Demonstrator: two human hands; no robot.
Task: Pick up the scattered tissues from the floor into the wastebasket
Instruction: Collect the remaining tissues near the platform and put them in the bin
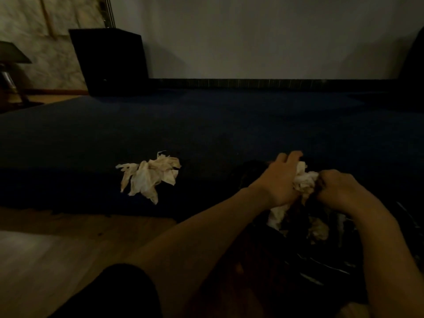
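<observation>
Both hands, left (281, 180) and right (339, 187), held a tissue wad (305, 182) in a closed grip over the dark wastebasket (325, 260) for dropping; a pile (149, 177) lay on the rug (206, 125).

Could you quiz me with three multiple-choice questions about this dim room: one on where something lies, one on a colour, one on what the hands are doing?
1. Where does the loose pile of tissues lie?
A. on the dark rug
B. on the bare wood floor
C. on a chair

2. What colour is the rug?
A. red
B. dark blue
C. white

3. What are the left hand and right hand doing?
A. resting empty and open
B. holding a crumpled tissue wad between them
C. lifting the black box

Answers: 1 A, the pile sits on the rug near its front edge. 2 B, the rug looks dark navy beside the brown wood. 3 B, both hands close on the crumpled tissue wad above the dark-lined wastebasket.
</observation>
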